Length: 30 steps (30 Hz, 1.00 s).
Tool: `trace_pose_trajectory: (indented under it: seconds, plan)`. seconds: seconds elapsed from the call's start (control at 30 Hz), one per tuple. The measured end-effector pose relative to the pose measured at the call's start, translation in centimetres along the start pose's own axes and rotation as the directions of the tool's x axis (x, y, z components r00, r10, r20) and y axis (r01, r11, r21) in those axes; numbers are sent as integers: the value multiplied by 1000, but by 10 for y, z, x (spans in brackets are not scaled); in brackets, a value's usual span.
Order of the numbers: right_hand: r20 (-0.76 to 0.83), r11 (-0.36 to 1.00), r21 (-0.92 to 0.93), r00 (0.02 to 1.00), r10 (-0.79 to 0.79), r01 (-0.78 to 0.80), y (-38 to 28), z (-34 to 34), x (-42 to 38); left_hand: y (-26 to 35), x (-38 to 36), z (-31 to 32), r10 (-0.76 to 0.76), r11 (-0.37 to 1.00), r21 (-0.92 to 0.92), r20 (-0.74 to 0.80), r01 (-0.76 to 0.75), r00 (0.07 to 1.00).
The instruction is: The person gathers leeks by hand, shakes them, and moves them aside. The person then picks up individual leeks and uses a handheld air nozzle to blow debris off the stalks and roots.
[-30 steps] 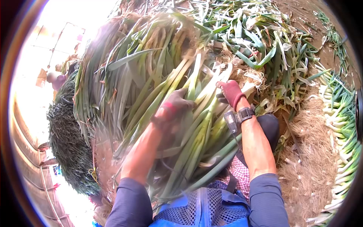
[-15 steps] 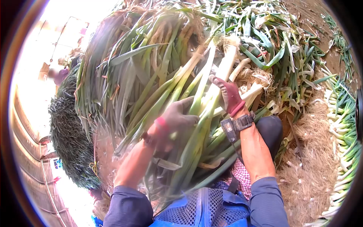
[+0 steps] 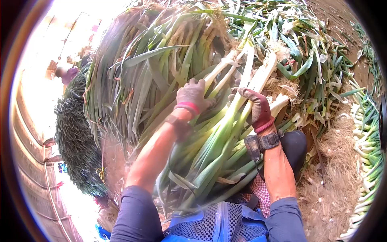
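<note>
Long green onions (image 3: 219, 135) with white stems and rooted ends lie across my lap, leaves toward me. My right hand (image 3: 259, 108), in a dark red and grey glove, is closed around the pale stems of a few of them. A thick white stem (image 3: 264, 72) sticks up past its fingers, roots at the far end. My left hand (image 3: 193, 97), gloved with a pink cuff, closes over another green onion's stem (image 3: 221, 67) at the edge of the big pile. Its fingertips are partly hidden.
A large pile of green onions (image 3: 141, 68) rises at left front. Stripped leaves (image 3: 310, 52) heap at back right. Dry root trimmings (image 3: 334, 161) cover the ground beside a row of green onions (image 3: 369, 161). A dark netted bundle (image 3: 76, 133) and another person (image 3: 69, 75) are at far left.
My left hand has moved forward, from the leaves to a stem by the pile. The right hand keeps its grip, and its green onions appear slightly lower and to the right.
</note>
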State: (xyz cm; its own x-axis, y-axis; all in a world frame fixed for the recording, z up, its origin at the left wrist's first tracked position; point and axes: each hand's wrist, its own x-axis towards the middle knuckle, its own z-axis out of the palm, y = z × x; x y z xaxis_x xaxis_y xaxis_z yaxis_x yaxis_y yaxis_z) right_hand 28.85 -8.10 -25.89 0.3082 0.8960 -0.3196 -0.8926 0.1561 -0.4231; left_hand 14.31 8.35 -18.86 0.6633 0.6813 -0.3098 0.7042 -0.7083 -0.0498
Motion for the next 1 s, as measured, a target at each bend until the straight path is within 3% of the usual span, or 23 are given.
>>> trace_pose_trajectory:
  seconds: [0.13, 0.2, 0.27, 0.37, 0.43, 0.57, 0.63, 0.73, 0.8, 0.87, 0.93, 1.0]
  plan:
    - [-24, 992, -115, 998, -53, 50, 6, -1, 4, 12, 13, 20, 4, 988, 154, -57, 5, 998]
    - [-30, 989, -141, 998, -53, 48, 5, 3, 2, 20, 23, 34, -18, 935, 353, -39, 30, 999]
    - [-38, 985, -166, 998, -58, 51, 2, 6, 1, 20, 35, 40, -12, 938, 345, -44, 26, 999]
    - [-76, 996, -67, 995, -69, 63, 1, 5, -1, 19, 42, 35, -83, 952, 302, 75, 56, 994]
    - [-31, 978, -207, 999, -30, 23, 0, -1, -1, 18, 39, 24, -91, 978, 199, 129, 65, 987]
    - [-43, 984, -178, 998, -36, 28, 1, 0, 0, 15, 32, 28, -105, 984, 151, 68, 94, 992]
    - [-34, 988, -154, 999, -22, 17, 2, -2, -1, 11, 36, 25, -148, 988, 78, 178, 136, 973]
    - [-19, 974, -215, 996, -83, 77, 2, -8, -4, 10, 18, -9, -189, 978, -49, 202, 203, 961]
    - [-26, 990, -133, 999, -43, 39, -7, 5, -11, -6, 6, -20, -176, 977, -98, 152, 192, 973]
    - [-20, 999, -50, 1000, 4, -5, -12, 23, -19, -23, -11, -35, -47, 965, -254, 86, 67, 995]
    - [-17, 999, 18, 999, -45, 45, -13, 40, -28, -32, -36, -56, -10, 948, -319, 33, 20, 999]
    - [-28, 993, -45, 994, -107, 106, -5, 47, -32, -31, -64, -77, 49, 867, -498, 56, -15, 997]
